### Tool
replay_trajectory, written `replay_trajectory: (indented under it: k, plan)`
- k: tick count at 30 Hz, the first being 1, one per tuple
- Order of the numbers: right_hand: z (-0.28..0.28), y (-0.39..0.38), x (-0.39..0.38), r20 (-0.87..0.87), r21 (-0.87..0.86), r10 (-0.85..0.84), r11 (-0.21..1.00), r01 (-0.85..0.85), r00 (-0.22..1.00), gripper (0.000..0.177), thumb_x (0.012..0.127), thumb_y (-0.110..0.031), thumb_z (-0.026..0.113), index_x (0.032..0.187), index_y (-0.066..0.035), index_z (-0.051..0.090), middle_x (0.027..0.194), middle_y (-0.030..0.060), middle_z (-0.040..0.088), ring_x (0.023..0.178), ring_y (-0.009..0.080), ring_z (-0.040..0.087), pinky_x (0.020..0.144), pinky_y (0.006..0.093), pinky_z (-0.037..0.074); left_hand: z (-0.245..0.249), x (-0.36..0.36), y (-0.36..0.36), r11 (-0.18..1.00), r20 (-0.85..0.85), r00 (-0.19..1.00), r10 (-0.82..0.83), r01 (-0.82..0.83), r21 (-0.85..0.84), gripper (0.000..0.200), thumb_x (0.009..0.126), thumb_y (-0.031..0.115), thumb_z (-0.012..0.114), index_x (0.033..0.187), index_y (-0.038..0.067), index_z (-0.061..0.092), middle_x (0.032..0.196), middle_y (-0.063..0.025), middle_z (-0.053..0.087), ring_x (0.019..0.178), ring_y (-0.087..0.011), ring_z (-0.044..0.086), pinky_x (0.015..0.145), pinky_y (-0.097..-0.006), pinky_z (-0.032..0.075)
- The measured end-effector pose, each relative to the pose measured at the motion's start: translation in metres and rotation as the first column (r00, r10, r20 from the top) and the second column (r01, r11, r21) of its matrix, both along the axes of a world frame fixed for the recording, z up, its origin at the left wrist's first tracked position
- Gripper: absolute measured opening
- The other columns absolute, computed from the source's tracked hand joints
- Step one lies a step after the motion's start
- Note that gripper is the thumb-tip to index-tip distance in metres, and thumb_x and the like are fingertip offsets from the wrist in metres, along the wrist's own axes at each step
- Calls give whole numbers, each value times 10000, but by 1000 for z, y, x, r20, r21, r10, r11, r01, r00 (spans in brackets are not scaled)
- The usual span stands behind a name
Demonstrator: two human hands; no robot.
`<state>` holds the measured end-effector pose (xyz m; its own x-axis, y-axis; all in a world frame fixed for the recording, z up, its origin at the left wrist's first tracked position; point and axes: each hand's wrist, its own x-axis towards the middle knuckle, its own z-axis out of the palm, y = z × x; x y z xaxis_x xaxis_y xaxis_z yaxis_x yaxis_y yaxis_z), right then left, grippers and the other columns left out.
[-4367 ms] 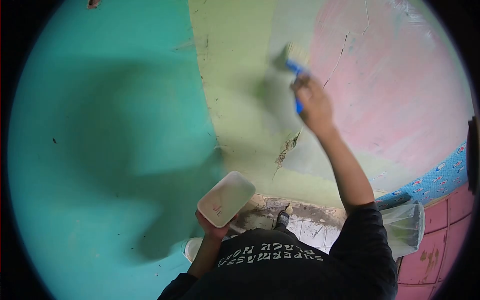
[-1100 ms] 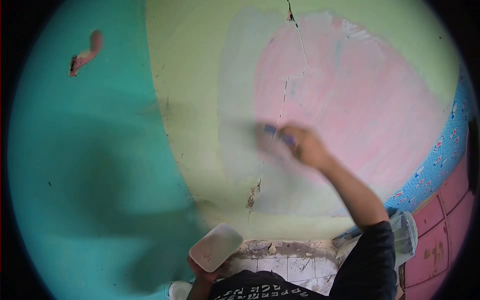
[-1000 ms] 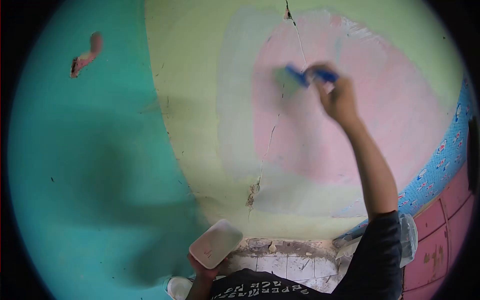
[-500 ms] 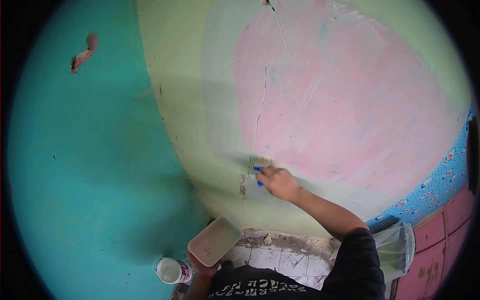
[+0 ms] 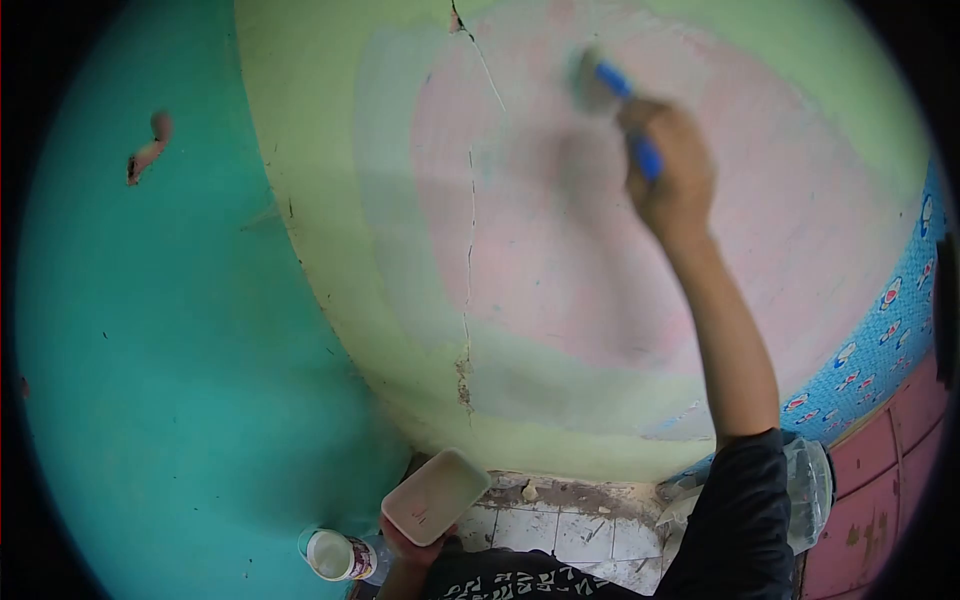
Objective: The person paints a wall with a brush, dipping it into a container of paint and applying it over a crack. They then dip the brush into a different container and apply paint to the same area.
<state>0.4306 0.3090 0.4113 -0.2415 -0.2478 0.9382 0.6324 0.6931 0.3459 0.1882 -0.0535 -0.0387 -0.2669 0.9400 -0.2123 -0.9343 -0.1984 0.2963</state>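
My right hand (image 5: 672, 165) is raised in front of the upper wall, its fingers wrapped around a blue-handled paintbrush (image 5: 613, 80). The brush head is smeared by motion and overlaps the top of the pink painted patch (image 5: 540, 260). Low at the bottom, my left hand (image 5: 408, 545) grips a pale rectangular plastic tub (image 5: 437, 497), tilted with red marks on it. A jagged crack (image 5: 470, 230) runs down the wall left of the pink area, ending in a chipped spot (image 5: 464, 383).
A white paint pail (image 5: 330, 553) stands at lower left beside the teal wall (image 5: 170, 350). Right of my arm are a clear plastic-lined container (image 5: 808, 490), blue patterned wall covering (image 5: 868, 345) and red panels (image 5: 870, 500). White floor tiles (image 5: 585, 535) show below, with debris along the wall's foot.
My right hand has lifted the paintbrush from the lower wall near the crack, up and right to the top of the pink patch. The tub stays in my left hand; the view has shifted.
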Motion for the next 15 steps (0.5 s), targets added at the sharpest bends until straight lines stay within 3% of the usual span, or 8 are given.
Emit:
replay_trajectory:
  k: [1, 2, 3, 7, 10, 11, 13, 15]
  plan:
    - [-35, 7, -5, 146, -52, -115, 991, 124, 983, 398, 733, -24, 708, 1113, -128, 650, 1140, 140, 662, 1033, 351, 669, 783, 444, 575, 2, 3, 1, 1000, -1, 1000, 3, -3, -11, 751, 942, 622, 441, 1460, 81, 494, 1390, -200, 569, 1155, -503, 630, 750, -646, 612]
    - [-72, 11, -9, 268, 46, -83, 996, 73, 960, 346, 781, -60, 677, 1117, -132, 631, 1121, 186, 646, 1032, 362, 661, 763, 444, 579, 3, 5, 3, 1000, -1, 1000, 6, -6, -23, 754, 943, 623, 439, 1463, 80, 491, 1389, -202, 570, 1158, -504, 629, 755, -651, 612]
    - [-112, -3, -16, 402, -51, -132, 985, 166, 906, 281, 831, -114, 638, 1112, -120, 617, 1142, 225, 629, 1033, 367, 661, 754, 434, 587, 11, 9, 3, 1000, 14, 1000, -4, 4, -17, 756, 943, 623, 438, 1467, 79, 487, 1386, -205, 571, 1159, -506, 629, 760, -658, 610]
    - [-235, -50, -33, 781, -245, 74, 950, 194, 621, 185, 854, -157, 603, 1023, -83, 615, 1042, 173, 650, 982, 358, 672, 776, 424, 590, -2, 10, 6, 998, 34, 998, -50, 48, 47, 778, 935, 634, 441, 1477, 76, 473, 1393, -211, 564, 1180, -512, 615, 784, -669, 606]
    - [-247, -46, -31, 699, -597, 380, 776, 202, 605, 214, 866, -97, 613, 1075, -63, 643, 1065, 180, 684, 999, 354, 687, 851, 421, 578, -3, 7, 11, 992, -14, 995, -96, 97, 77, 793, 926, 648, 444, 1482, 83, 468, 1409, -209, 550, 1218, -512, 592, 801, -671, 602]
    - [-239, -34, -28, 562, -677, 413, 727, 112, 716, 239, 871, -85, 616, 1106, -58, 644, 1089, 181, 689, 1010, 354, 686, 868, 418, 572, -1, 8, 15, 994, -20, 996, -83, 85, 70, 792, 925, 650, 445, 1481, 87, 470, 1417, -205, 543, 1230, -506, 585, 807, -669, 601]
    - [-198, 1, -15, 240, -782, 451, 614, -104, 859, 288, 882, -62, 623, 1169, -50, 647, 1137, 182, 699, 1031, 352, 686, 904, 412, 558, 1, 15, 16, 997, -10, 998, -61, 61, 46, 783, 919, 647, 448, 1478, 100, 479, 1429, -193, 537, 1245, -492, 580, 817, -672, 597]
    - [-101, 12, 9, 59, -820, 479, 523, -231, 876, 210, 945, -122, 644, 1146, -79, 686, 1020, 144, 732, 860, 294, 700, 795, 379, 549, -3, 18, 16, 999, 23, 999, -49, 48, 19, 760, 906, 628, 449, 1471, 122, 500, 1436, -173, 547, 1243, -475, 592, 825, -688, 594]
